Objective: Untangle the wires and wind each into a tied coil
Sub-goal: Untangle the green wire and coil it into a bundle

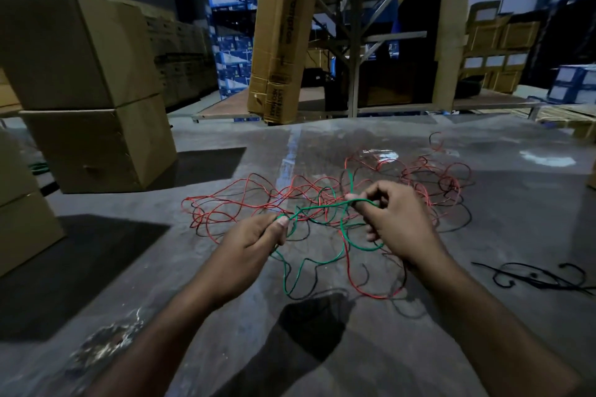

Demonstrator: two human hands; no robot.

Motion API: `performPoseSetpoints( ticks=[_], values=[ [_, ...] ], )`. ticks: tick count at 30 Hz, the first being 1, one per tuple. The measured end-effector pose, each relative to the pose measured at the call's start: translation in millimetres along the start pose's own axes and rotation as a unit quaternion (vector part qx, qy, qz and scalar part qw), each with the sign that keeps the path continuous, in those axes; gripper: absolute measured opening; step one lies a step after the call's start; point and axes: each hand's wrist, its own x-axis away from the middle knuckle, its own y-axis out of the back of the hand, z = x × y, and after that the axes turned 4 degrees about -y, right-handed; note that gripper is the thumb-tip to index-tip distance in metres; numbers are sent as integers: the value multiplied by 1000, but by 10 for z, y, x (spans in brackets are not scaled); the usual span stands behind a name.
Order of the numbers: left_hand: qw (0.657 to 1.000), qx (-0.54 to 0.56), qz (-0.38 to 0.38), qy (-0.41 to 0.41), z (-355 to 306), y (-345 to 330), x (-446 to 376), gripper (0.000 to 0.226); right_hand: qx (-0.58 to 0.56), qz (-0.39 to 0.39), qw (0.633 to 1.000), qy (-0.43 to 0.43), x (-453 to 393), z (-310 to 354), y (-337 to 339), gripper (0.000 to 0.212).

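While both hands hovered over the grey floor (pixel 483 219), one green wire (pixel 292 274) ran between them. The left hand (pixel 254 240) pinched it between thumb and curled fingers, and the right hand (pixel 395 219) had it hooked over a bent forefinger, the other fingers loosely curled. From there the green wire dropped in loops onto the floor just in front of the hands. Beyond them lay one tangle of red wires (pixel 245 200) and thin black wires (pixel 451 222) (too knotted together to count the strands). One separate black wire (pixel 541 277) lay well apart at the right. Two stacked cardboard boxes (pixel 80 90) stood at the left, and one tall carton (pixel 280 32) leaned upright behind.
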Motion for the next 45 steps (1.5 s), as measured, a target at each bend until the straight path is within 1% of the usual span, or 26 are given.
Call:
performPoseSetpoints(
  ticks=[1, 2, 4, 6, 8, 10, 11, 13, 15, 19, 22, 24, 26, 28, 29, 30, 33, 35, 36, 37, 38, 39, 40, 41, 43, 45],
  values=[
    [998, 53, -4, 30, -46, -18, -14, 42, -148, 53, 985, -73, 23, 41, -2, 18],
    [991, 115, -10, 65, -93, -36, -25, 38, -257, 103, 953, -123, 54, 82, -2, 18],
    [964, 241, -12, 116, -182, -60, -55, 33, -376, 190, 891, -169, 115, 140, 6, 17],
    [922, 363, -22, 135, -227, -58, -80, 35, -439, 251, 840, -197, 165, 188, 43, 14],
    [850, 504, -27, 152, -205, -12, -113, 37, -479, 294, 799, -212, 165, 198, 112, 14],
    [760, 631, 13, 156, -164, 22, -145, 38, -534, 311, 757, -211, 153, 211, 154, 26],
    [723, 673, 49, 146, -161, 29, -154, 36, -550, 294, 754, -207, 135, 205, 148, 27],
    [686, 711, 95, 124, -174, 28, -161, 33, -558, 224, 776, -193, 94, 162, 90, 16],
    [671, 724, 113, 108, -200, 8, -157, 32, -577, 184, 776, -172, 52, 107, 15, 12],
    [647, 749, 117, 84, -233, -45, -132, 35, -603, 167, 766, -148, -2, 19, -69, 16],
    [631, 767, 87, 78, -219, -55, -119, 33, -617, 157, 756, -150, 96, 69, -98, 24],
    [615, 783, 66, 63, -214, -38, -113, 30, -607, 139, 764, -168, 157, 84, -114, 23],
    [589, 805, 42, 54, -210, -7, -103, 26, -570, 135, 793, -167, 185, 73, -121, 20],
    [557, 828, 13, 56, -193, 30, -93, 20, -518, 114, 836, -138, 185, 27, -132, 22],
    [546, 836, -6, 60, -183, 52, -90, 20, -502, 100, 851, -119, 194, 14, -134, 21],
    [536, 842, -23, 62, -178, 78, -91, 20, -503, 90, 854, -99, 206, 9, -137, 20],
    [506, 858, -68, 62, -159, 135, -118, 14, -584, 89, 803, -83, 255, 22, -136, 15],
    [511, 851, -94, 71, -155, 128, -134, 19, -606, 90, 785, -95, 261, -3, -149, 15],
    [521, 845, -98, 73, -175, 111, -139, 22, -599, 90, 790, -93, 260, -41, -167, 17],
    [536, 835, -102, 71, -201, 96, -146, 25, -566, 85, 816, -84, 253, -83, -194, 17],
    [557, 819, -117, 67, -234, 88, -162, 26, -490, 69, 866, -67, 247, -143, -230, 15],
    [587, 795, -141, 62, -258, 94, -174, 27, -366, 47, 929, -38, 251, -211, -259, 16],
    [620, 766, -161, 57, -286, 101, -191, 29, -214, 26, 976, -6, 263, -284, -285, 17],
    [649, 741, -169, 47, -308, 110, -215, 31, -76, 15, 997, 25, 274, -371, -323, 19],
    [676, 718, -166, 15, -342, 116, -275, 35, 82, 51, 993, 74, 338, -443, -385, 18],
    [710, 686, -155, -21, -344, 101, -344, 37, 163, 123, 974, 99, 420, -418, -446, 15]
  ],
)
